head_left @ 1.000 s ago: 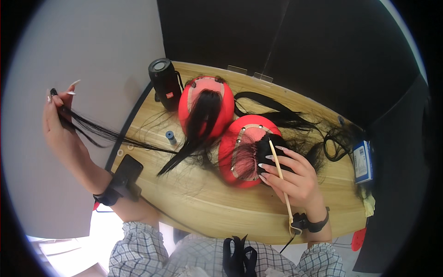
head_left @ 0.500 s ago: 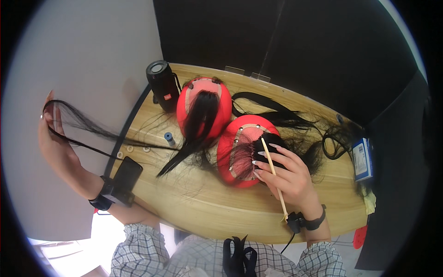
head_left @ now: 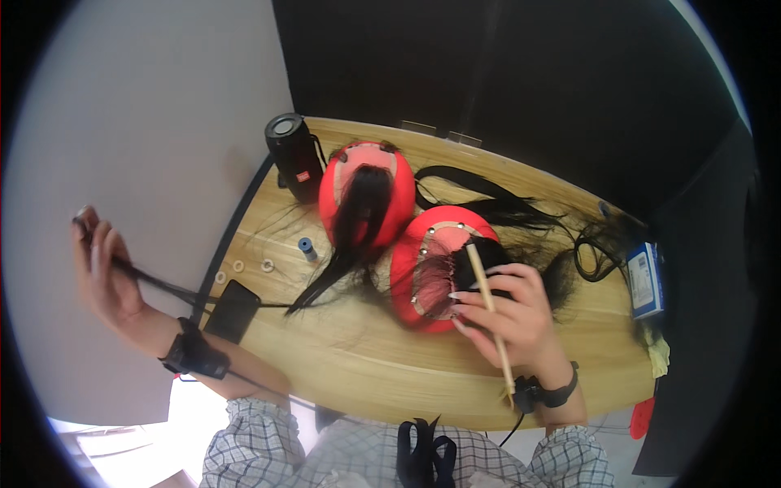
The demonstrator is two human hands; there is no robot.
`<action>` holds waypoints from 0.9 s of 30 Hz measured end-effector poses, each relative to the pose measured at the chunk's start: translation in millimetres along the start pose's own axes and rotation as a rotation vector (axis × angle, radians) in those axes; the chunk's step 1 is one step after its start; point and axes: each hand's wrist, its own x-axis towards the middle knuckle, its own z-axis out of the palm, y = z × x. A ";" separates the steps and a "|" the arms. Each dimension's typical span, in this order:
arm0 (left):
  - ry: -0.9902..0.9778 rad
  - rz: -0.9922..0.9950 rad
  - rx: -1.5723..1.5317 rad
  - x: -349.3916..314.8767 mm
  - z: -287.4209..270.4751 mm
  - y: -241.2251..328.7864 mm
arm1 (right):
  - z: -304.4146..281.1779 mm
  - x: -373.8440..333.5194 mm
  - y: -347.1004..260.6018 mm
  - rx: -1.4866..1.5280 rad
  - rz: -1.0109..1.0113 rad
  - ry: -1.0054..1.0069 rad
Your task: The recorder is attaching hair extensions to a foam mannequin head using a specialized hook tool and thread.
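Observation:
My left hand is raised off the table's left side, its fingers closed on a long strand of black hair that stretches right toward the table. My right hand holds a thin pale wooden stick between its fingers, slanting across the nearer red dome-shaped form. Pink netting with a beige pinned edge covers this form. Black hair lies on it, partly under my right fingers. Behind it to the left is another red form, with a lock of black hair hanging down its front.
A black cylindrical speaker stands at the back left. Near it are a small blue spool, several pale rings and a dark phone-like slab. Long black hair lies behind the forms. A blue-white box stands right.
My left hand has moved down, its fingers folding from spread out to closed, and the looped hair strand is gathered in it. My right hand and the stick have barely moved.

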 end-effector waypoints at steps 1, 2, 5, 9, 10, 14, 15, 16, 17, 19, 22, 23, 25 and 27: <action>-0.001 0.016 0.017 -5.6 20.1 2.3 | -5.8 2.7 -1.0 -0.001 0.023 0.039; 0.156 -0.048 0.147 -15.7 58.6 -4.2 | -10.0 3.4 0.6 -0.005 0.031 0.097; -0.181 -0.250 0.048 -20.1 87.7 -27.5 | -16.6 12.1 -1.1 -0.144 0.090 0.190; -0.406 -0.390 -0.068 -42.1 135.0 -51.2 | 18.3 32.8 -14.5 0.288 0.163 0.077; -0.455 -0.425 -0.163 -47.2 143.8 -54.7 | 30.9 40.6 -21.0 0.336 0.145 0.016; -0.511 -0.481 -0.488 -46.8 145.3 -54.0 | 86.5 54.2 -41.9 0.233 0.189 0.004; -0.459 -0.465 -0.592 -45.4 143.7 -51.0 | 97.9 52.4 -39.9 0.228 0.180 -0.115; -0.464 -0.465 -0.592 -42.1 140.1 -48.2 | 103.1 50.9 -39.6 0.220 0.172 -0.234; -0.401 -0.405 -0.582 -37.2 134.7 -45.2 | 100.2 47.8 -39.6 0.216 0.174 -0.229; -0.334 -0.331 -0.553 -27.9 119.4 -34.2 | 90.2 40.4 -35.7 0.407 0.275 -0.461; -0.213 -0.209 -0.359 -14.9 90.6 -29.2 | 64.0 38.2 -26.5 0.715 0.503 -0.356; -0.201 -0.211 -0.360 -11.7 78.1 -30.4 | 52.5 48.5 -27.2 0.777 0.556 -0.290; -0.180 -0.196 -0.308 -9.7 75.5 -28.7 | 28.9 53.2 -22.8 0.861 0.685 -0.255; -0.198 -0.205 -0.315 -9.9 79.2 -29.2 | 13.2 53.3 -13.5 0.808 0.661 -0.224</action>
